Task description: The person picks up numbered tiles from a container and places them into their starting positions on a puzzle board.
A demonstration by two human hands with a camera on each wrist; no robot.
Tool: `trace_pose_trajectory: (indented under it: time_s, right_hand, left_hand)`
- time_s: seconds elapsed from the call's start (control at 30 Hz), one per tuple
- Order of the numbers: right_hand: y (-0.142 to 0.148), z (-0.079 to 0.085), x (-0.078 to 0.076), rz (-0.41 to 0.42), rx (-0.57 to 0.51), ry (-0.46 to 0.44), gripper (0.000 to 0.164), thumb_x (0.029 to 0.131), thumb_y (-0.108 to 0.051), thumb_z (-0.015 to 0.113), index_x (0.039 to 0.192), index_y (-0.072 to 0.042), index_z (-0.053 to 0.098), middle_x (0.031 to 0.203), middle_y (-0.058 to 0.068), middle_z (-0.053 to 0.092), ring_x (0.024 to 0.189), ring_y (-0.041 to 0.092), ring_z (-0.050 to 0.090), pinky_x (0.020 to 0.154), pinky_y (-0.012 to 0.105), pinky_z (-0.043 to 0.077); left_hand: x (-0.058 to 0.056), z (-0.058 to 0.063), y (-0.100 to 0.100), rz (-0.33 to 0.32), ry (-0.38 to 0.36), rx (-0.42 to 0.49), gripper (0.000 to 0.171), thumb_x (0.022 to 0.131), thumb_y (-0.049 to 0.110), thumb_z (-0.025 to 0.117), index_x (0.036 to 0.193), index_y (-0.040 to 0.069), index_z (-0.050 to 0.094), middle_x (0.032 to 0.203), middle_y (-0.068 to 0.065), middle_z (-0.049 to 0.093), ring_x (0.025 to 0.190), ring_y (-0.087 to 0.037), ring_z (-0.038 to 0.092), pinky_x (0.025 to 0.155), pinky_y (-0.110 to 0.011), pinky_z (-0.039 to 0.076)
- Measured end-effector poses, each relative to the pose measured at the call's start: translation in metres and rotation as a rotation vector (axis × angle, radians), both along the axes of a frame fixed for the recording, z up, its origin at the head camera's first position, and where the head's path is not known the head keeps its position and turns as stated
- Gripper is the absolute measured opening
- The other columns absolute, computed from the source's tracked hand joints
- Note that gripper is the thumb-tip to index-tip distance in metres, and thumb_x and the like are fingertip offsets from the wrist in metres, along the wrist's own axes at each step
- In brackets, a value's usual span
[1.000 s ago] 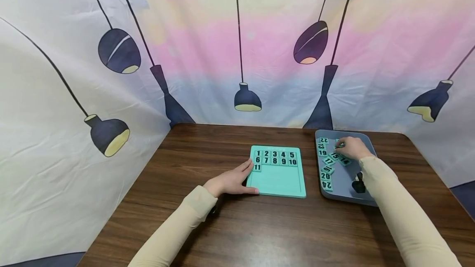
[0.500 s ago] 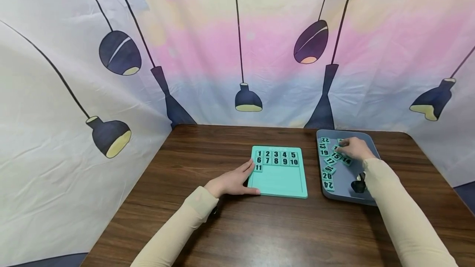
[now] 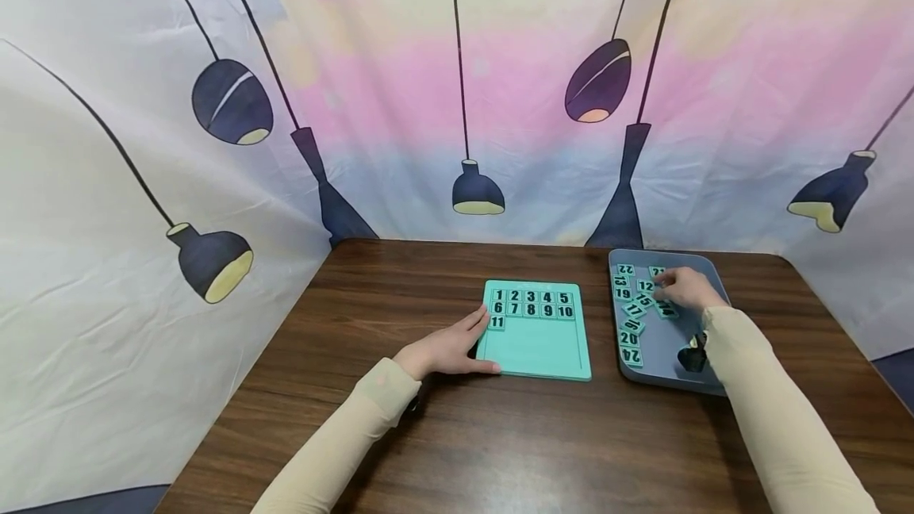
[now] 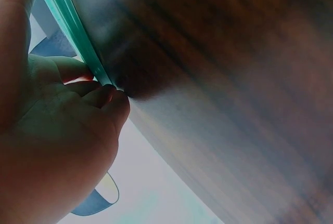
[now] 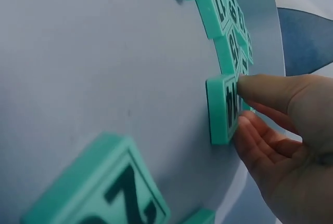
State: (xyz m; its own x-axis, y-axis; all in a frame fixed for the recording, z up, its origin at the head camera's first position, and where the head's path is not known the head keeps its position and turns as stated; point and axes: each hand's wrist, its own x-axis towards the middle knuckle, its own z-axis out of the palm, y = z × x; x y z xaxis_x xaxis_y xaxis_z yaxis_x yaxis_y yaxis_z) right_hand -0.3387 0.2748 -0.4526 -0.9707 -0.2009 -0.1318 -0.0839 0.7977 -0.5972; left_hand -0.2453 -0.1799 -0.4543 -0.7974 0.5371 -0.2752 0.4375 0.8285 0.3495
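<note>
A mint-green board lies on the table with number tiles 1 to 11 set in order in its upper rows. My left hand rests along its left edge, the thumb near the lower left corner; the left wrist view shows fingertips against the rim. My right hand is over the grey tray, beside tile 12. In the right wrist view its thumb and fingers stand slightly apart at the tile marked 14; no tile is seen lifted. The fingertips are partly hidden.
Several loose tiles, such as 20 and 22, lie at various angles along the tray's left side. A black wrist device hangs under the right sleeve. A patterned cloth hangs behind the wooden table.
My right hand has drawn slightly right, so tiles 12 and 21 show more fully. Tile 12 lies straighter than before. The left hand and board stay as they were.
</note>
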Motion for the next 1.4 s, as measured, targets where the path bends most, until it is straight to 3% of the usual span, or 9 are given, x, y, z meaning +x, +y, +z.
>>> trace_pose_trajectory:
  time_s: [0.2, 0.5, 0.63, 0.87, 1.07, 1.23, 1.4]
  right_hand:
    - [0.003, -0.003, -0.002, -0.008, -0.039, -0.007, 0.05, 0.097, -0.017, 0.063, 0.135, 0.014, 0.053, 0.106, 0.027, 0.057, 0.087, 0.033, 0.052, 0.073, 0.043, 0.043]
    - [0.007, -0.001, -0.003, 0.085, -0.023, -0.02, 0.053, 0.097, -0.019, 0.065, 0.138, 0.011, 0.051, 0.119, 0.035, 0.056, 0.099, 0.042, 0.057, 0.08, 0.053, 0.048]
    - [0.007, 0.001, 0.001, 0.09, -0.017, -0.016, 0.05, 0.098, -0.019, 0.064, 0.135, 0.012, 0.054, 0.119, 0.035, 0.055, 0.1, 0.044, 0.055, 0.081, 0.053, 0.048]
    - [0.004, 0.008, 0.006, 0.072, -0.034, -0.009, 0.049, 0.097, -0.016, 0.064, 0.134, 0.016, 0.053, 0.103, 0.021, 0.058, 0.086, 0.029, 0.049, 0.074, 0.042, 0.041]
    - [0.005, 0.011, 0.008, 0.076, -0.056, 0.002, 0.05, 0.098, -0.017, 0.065, 0.132, 0.018, 0.054, 0.12, 0.034, 0.059, 0.097, 0.036, 0.06, 0.078, 0.045, 0.051]
    - [0.003, 0.014, 0.008, 0.049, -0.09, -0.018, 0.054, 0.1, -0.02, 0.064, 0.135, 0.019, 0.05, 0.116, 0.031, 0.062, 0.098, 0.036, 0.063, 0.081, 0.047, 0.052]
    - [-0.01, 0.021, 0.011, 0.06, -0.159, -0.025, 0.058, 0.102, -0.023, 0.063, 0.14, 0.018, 0.045, 0.124, 0.033, 0.058, 0.11, 0.042, 0.06, 0.09, 0.053, 0.051]
  left_hand:
    - [0.0, 0.0, 0.001, 0.008, 0.003, -0.008, 0.103, 0.093, 0.07, 0.055, 0.164, 0.014, 0.006, 0.17, -0.002, -0.004, 0.153, -0.021, 0.017, 0.113, -0.043, 0.036]
    - [0.0, 0.0, 0.003, -0.009, 0.004, 0.002, 0.104, 0.092, 0.071, 0.055, 0.164, 0.013, 0.007, 0.17, -0.003, -0.003, 0.153, -0.021, 0.015, 0.115, -0.043, 0.033]
    - [0.0, 0.0, 0.003, -0.009, 0.004, 0.001, 0.104, 0.092, 0.071, 0.055, 0.164, 0.013, 0.007, 0.17, -0.003, -0.003, 0.153, -0.021, 0.015, 0.115, -0.043, 0.033]
    - [0.0, 0.0, 0.003, -0.002, 0.001, 0.001, 0.104, 0.092, 0.072, 0.054, 0.164, 0.014, 0.007, 0.17, -0.002, -0.004, 0.153, -0.021, 0.015, 0.115, -0.044, 0.033]
    - [-0.001, -0.001, 0.002, -0.003, -0.002, 0.003, 0.104, 0.092, 0.072, 0.054, 0.164, 0.015, 0.006, 0.17, -0.002, -0.004, 0.153, -0.021, 0.015, 0.115, -0.043, 0.034]
    - [-0.001, -0.002, 0.002, -0.001, 0.001, -0.004, 0.103, 0.092, 0.072, 0.054, 0.164, 0.015, 0.006, 0.17, -0.002, -0.004, 0.153, -0.021, 0.016, 0.115, -0.043, 0.034]
    - [-0.001, -0.003, 0.0, 0.005, -0.001, -0.007, 0.104, 0.092, 0.072, 0.054, 0.164, 0.015, 0.006, 0.17, -0.002, -0.004, 0.153, -0.021, 0.017, 0.115, -0.043, 0.033]
